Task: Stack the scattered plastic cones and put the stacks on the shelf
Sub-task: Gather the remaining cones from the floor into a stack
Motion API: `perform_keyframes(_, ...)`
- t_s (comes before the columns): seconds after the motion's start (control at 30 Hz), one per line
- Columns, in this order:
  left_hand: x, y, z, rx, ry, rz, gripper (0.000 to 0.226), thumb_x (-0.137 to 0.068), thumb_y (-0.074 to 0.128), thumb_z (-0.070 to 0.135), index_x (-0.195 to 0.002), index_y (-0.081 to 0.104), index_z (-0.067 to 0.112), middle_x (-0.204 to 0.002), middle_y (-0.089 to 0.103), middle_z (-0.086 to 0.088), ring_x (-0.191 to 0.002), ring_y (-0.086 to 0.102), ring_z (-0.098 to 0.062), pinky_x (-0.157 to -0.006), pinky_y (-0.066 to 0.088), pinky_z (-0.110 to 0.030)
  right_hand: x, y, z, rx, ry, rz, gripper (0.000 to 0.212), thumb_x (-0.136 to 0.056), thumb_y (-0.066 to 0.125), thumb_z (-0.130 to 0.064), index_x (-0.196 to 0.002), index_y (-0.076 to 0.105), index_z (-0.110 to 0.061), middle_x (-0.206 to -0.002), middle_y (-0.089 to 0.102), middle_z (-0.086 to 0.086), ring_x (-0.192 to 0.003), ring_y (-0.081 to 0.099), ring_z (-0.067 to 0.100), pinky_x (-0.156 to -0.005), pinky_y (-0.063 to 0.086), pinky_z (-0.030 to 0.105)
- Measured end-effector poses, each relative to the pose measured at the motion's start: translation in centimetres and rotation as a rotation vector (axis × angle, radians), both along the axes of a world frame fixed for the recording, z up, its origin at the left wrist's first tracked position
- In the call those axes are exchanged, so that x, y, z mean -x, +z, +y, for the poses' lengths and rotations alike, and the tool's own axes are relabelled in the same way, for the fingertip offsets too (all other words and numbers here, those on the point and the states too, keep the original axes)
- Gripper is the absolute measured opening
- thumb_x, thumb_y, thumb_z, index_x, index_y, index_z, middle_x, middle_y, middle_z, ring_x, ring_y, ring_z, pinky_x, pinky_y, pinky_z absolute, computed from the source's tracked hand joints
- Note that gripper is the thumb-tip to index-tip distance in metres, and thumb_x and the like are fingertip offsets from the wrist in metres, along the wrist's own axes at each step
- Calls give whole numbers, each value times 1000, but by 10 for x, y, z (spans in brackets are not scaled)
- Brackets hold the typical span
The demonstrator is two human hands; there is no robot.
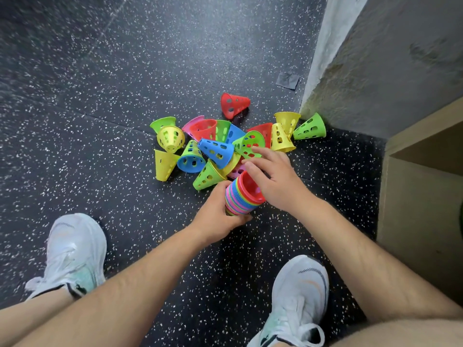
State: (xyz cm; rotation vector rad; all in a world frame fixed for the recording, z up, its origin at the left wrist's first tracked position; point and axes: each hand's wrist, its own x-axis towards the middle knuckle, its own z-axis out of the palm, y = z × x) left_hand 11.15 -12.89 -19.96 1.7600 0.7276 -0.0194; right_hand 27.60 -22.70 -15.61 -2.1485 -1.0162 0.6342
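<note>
Left hand (220, 214) curls round the tilted stack (244, 194), just near of the loose cones (200, 144) on the floor (100, 121); right hand (273, 176), fingers loosely spread, touches a green cone (248, 144): pinch its rim, seat narrow end squarely in the stack's mouth.

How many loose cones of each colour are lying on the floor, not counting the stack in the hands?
Red cones: 3
Green cones: 6
Yellow cones: 5
Blue cones: 3
Pink cones: 2
Total: 19 showing, stack left out; the pile may hide more.
</note>
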Motion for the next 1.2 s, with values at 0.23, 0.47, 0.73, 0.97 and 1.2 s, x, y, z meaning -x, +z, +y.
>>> perform_keyframes(0.23, 2, -4, 8, 45, 34, -19, 77, -68, 88, 35, -130, 45, 24, -120, 62, 2, -108, 63, -12, -95, 53, -29, -9, -3, 16, 177, 113, -105, 44, -101, 36, -52, -133, 62, -35, -145, 52, -14, -135, 36, 15, -114, 26, 43)
perform_keyframes(0.47, 0, -4, 12, 82, 43, 0, 75, -77, 92, 19, -132, 42, 23, -122, 60, 2, -105, 60, -2, -86, 47, -13, -21, 13, -2, -174, -143, -334, 23, -93, 60, -5, -113, 69, -12, -113, 68, 2, -109, 59, 25, -97, 40, 24)
perform_keyframes(0.73, -2, -2, 16, 83, 26, 22, 76, -77, 91, 18, -135, 42, 23, -120, 61, 3, -101, 61, -1, -80, 47, -7, -16, 39, -11, -373, -287, -321, 28, -93, 67, -10, -118, 73, -20, -100, 66, -15, -98, 55, 16, -94, 37, 12)
perform_keyframes(0.97, -4, -2, 15, 86, 43, 11, 73, -77, 90, 14, -132, 42, 21, -118, 62, -2, -99, 61, -4, -80, 49, -10, 18, 25, -13, -393, -88, -269, 23, -94, 68, -4, -111, 77, -17, -99, 68, -4, -100, 57, 22, -94, 45, 28)
perform_keyframes(1.2, -3, -5, 21, 87, 103, 27, 73, -75, 93, 21, -130, 46, 21, -115, 65, -1, -101, 65, -9, -82, 50, -15, 38, 7, -20, -348, -50, -91, 22, -98, 51, -4, -113, 67, -6, -110, 52, 4, -103, 58, 17, -93, 49, 31)
